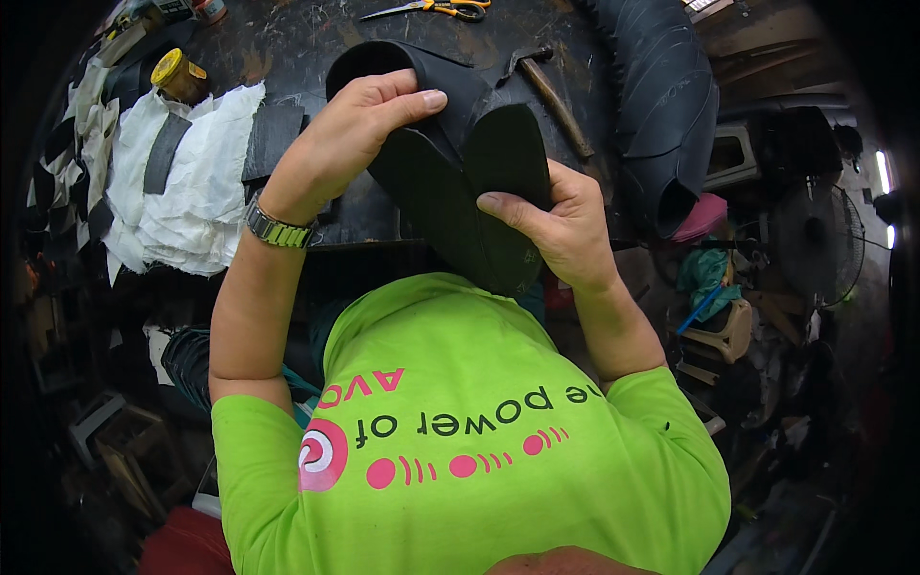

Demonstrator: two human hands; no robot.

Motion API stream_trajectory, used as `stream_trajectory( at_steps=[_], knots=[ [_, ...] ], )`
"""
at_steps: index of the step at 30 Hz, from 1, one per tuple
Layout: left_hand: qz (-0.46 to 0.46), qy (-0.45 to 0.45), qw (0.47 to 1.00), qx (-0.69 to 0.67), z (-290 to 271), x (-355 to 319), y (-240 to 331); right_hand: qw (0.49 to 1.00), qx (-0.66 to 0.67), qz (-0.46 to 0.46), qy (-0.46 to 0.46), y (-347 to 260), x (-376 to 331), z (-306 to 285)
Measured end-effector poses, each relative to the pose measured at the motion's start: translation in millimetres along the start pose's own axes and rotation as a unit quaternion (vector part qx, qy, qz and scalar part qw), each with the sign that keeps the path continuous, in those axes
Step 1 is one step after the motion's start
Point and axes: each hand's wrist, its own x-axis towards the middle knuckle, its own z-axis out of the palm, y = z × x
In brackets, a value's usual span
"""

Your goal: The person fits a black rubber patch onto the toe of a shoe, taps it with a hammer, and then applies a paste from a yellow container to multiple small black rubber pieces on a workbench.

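Observation:
Between my hands is a black leather-like piece, looking like a boot upper, with a rounded flap and a V-shaped split. Its far part curls into a wide loop at the table's near edge. My left hand pinches the piece beside the split, thumb on top and fingers inside the loop. My right hand grips the rounded flap, its thumb on the near face and the other fingers hidden behind. Just past the flap, a hammer with a wooden handle lies on the dark table.
Orange-handled scissors lie at the far edge of view. To the left are white cloth sheets with dark strips and a yellow-lidded jar. Nested black pieces line the right side; a fan stands beyond.

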Motion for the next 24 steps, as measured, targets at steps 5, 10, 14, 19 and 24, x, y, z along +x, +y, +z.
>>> stream_trajectory(
  at_steps=[5, 10, 14, 19, 24],
  knots=[
    [0.002, -0.024, 1.0, -0.006, -2, 2, 0, 0.998, 0.062, 0.02, 0.017, 3, 1, 2],
    [-0.018, -0.04, 0.999, 0.028, -5, 2, 6, 0.998, 0.056, 0.012, 0.038, 8, 2, 4],
    [-0.013, -0.024, 0.999, 0.025, 0, 2, 4, 0.996, 0.069, 0.006, 0.047, 13, 2, 5],
    [0.002, -0.032, 0.999, 0.012, 4, 3, 0, 0.995, 0.074, -0.002, 0.065, 20, 2, 7],
    [0.014, -0.018, 1.0, 0.0, 5, -1, -4, 0.995, 0.064, -0.003, 0.078, 26, 2, 7]
  ],
)
